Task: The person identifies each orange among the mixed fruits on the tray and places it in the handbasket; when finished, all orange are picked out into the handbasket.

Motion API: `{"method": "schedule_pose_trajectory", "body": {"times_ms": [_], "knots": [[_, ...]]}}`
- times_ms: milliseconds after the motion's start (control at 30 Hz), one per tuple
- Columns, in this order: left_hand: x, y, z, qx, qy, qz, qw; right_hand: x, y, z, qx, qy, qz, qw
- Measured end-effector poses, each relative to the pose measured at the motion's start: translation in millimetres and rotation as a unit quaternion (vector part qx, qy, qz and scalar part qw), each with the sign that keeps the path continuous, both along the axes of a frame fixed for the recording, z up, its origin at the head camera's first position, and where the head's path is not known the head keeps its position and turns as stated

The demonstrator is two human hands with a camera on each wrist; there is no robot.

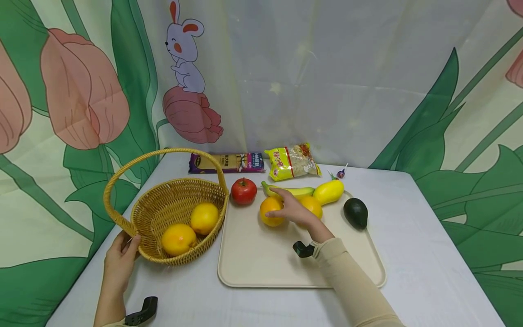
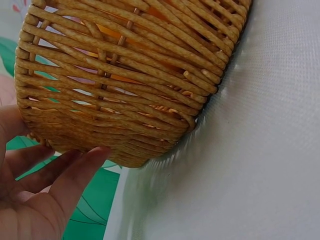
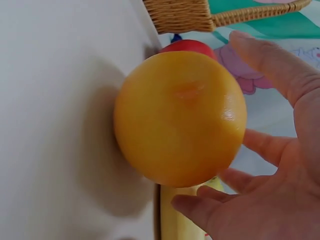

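My left hand holds the rim of a woven wicker basket at the foot of its arched handle. Its fingers lie against the outside of the weave in the left wrist view. Two rounded yellow-orange fruits are inside the basket. Over the beige tray, my right hand is spread around an orange. In the right wrist view, a gap shows between the thumb and this orange. Partly hidden behind the right hand is another orange.
Along the tray's back lie a banana and an elongated yellow fruit. An avocado is at the right, a red tomato beside the basket. Behind are a purple packet, a yellow food bag and a wrapped lollipop.
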State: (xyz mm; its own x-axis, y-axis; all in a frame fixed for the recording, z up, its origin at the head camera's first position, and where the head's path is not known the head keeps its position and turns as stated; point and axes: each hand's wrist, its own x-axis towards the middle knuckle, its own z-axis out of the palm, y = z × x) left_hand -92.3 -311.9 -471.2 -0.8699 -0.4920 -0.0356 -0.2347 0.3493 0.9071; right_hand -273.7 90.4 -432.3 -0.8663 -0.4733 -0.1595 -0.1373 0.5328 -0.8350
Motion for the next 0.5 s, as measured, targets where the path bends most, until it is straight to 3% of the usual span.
{"method": "schedule_pose_trajectory", "body": {"times_ms": [200, 500], "knots": [[-3.1, -0.9, -1.7, -0.010, 0.004, -0.002, 0.9999, -2.8, 1, -2.9, 0.011, -0.004, -0.003, 0.9999], [-6.4, -12.0, -17.9, -0.012, 0.006, -0.007, 0.9999, -3.1, 3, -10.7, 0.033, -0.021, -0.001, 0.9992]]}}
